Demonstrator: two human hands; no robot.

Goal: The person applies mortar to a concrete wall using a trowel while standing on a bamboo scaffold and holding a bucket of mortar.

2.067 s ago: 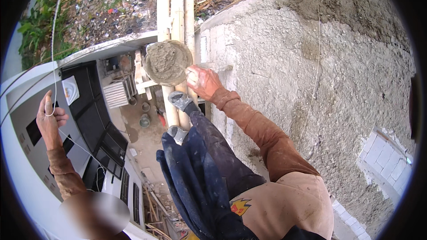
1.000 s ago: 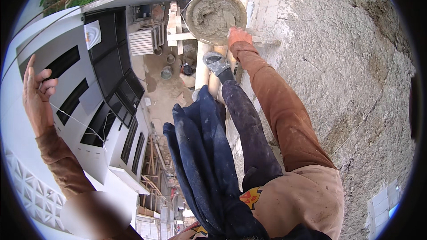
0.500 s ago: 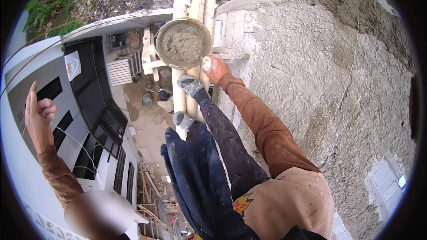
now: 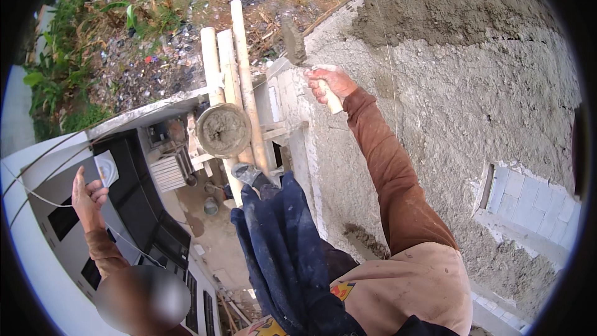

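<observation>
My right hand (image 4: 329,84) is closed round the pale wooden handle of a trowel (image 4: 294,43). Grey mortar covers the blade, which points away from me beside the end of the rough wall (image 4: 435,106). A round bucket (image 4: 249,140) of wet mortar sits on the bamboo poles (image 4: 238,37), in front of my shoe, with a hollow in the mortar. Off to the left, my left hand (image 4: 89,198) is raised in the air, fingers stretched and apart, holding nothing. A blurred oval covers part of that arm.
I am high up on bamboo poles beside the wall; a yard with buckets (image 4: 211,205) lies far below. A thin string (image 4: 390,62) runs along the wall. Dark fresh mortar (image 4: 429,18) coats its far part. A white building (image 4: 37,261) stands left.
My right hand has moved from the bucket's rim away and toward the wall, now with the trowel plainly visible. My view has shifted, so the bucket appears lower. My left hand's curled fingers have opened.
</observation>
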